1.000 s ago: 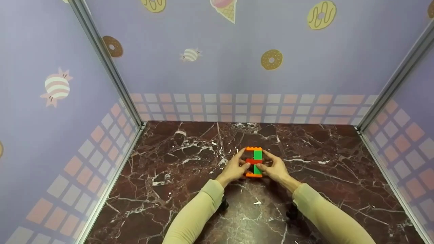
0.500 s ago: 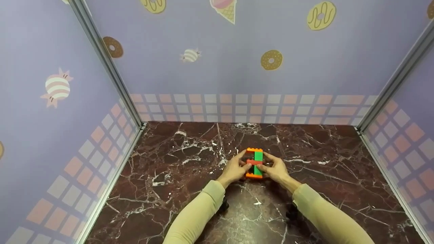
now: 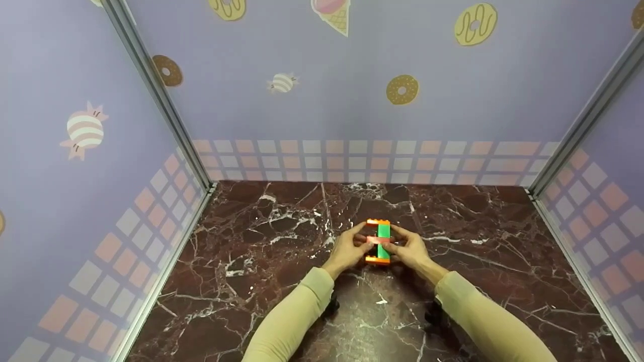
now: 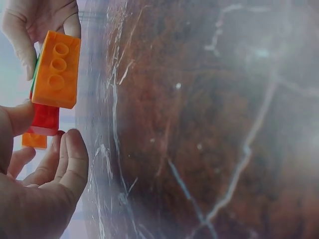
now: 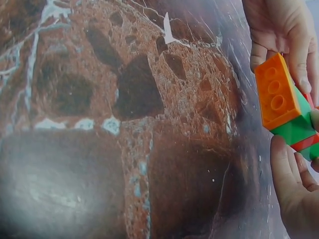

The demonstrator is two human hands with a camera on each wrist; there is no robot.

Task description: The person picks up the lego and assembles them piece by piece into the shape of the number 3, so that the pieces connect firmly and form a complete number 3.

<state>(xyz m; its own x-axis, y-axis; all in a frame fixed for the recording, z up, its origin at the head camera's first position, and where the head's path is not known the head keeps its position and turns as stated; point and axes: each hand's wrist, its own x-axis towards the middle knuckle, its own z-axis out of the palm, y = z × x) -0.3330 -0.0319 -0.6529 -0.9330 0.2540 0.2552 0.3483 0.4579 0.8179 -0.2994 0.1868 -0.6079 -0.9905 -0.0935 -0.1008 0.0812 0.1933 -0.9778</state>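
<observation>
In the head view a joined stack of toy building bricks is held up between both hands. Its green bricks (image 3: 384, 231) form a spine on the right, and a red brick (image 3: 377, 240) crosses the middle. An orange brick (image 3: 378, 260) caps the near end, another the far end, making an E-like outline. My left hand (image 3: 347, 251) holds the left side, its thumb at the red brick's end. On the right side, my right hand (image 3: 410, 250) grips the green spine with thumb and fingers. Hollow tubes show under the orange brick (image 4: 57, 69) in the left wrist view.
A dark red marbled tabletop (image 3: 271, 296) lies beneath the hands. Lilac walls (image 3: 322, 110) printed with sweets enclose it at the back and both sides, with grey metal rails (image 3: 161, 95) at the corners.
The brick stack tilts slightly, and its red and orange faces now catch more light. Both hands keep nearly the same place and hold.
</observation>
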